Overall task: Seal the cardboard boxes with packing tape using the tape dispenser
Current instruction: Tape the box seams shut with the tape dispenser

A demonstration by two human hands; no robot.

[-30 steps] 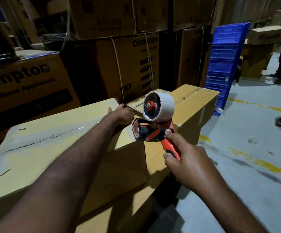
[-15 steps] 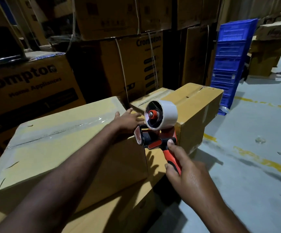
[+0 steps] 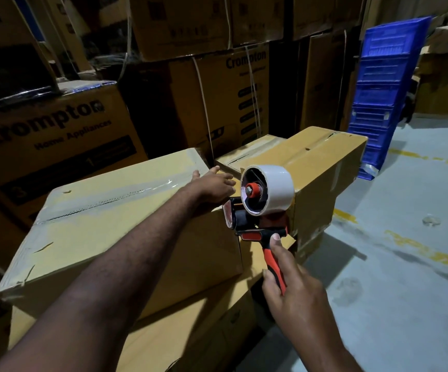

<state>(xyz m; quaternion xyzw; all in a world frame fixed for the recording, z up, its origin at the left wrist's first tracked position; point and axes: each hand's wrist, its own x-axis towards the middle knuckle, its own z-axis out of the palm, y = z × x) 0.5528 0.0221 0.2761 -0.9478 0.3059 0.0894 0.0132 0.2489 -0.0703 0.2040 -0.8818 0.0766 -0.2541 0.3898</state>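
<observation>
Fingers (image 3: 221, 176) of my left hand (image 3: 212, 187) spread flat on the taped tan cardboard box (image 3: 104, 226), steadying its corner; right hand (image 3: 295, 296) wraps the red-black tape dispenser with white roll (image 3: 260, 208), poised at that edge, I judge, for cutting.

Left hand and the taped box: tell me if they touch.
Touching. The head view shows the left hand lying flat on the taped box at its far corner, with no gap visible beneath.

Dim warehouse light from the right leaves the stacked cartons (image 3: 56, 124) shadowed, with wide-angle bending at the edges.
</observation>
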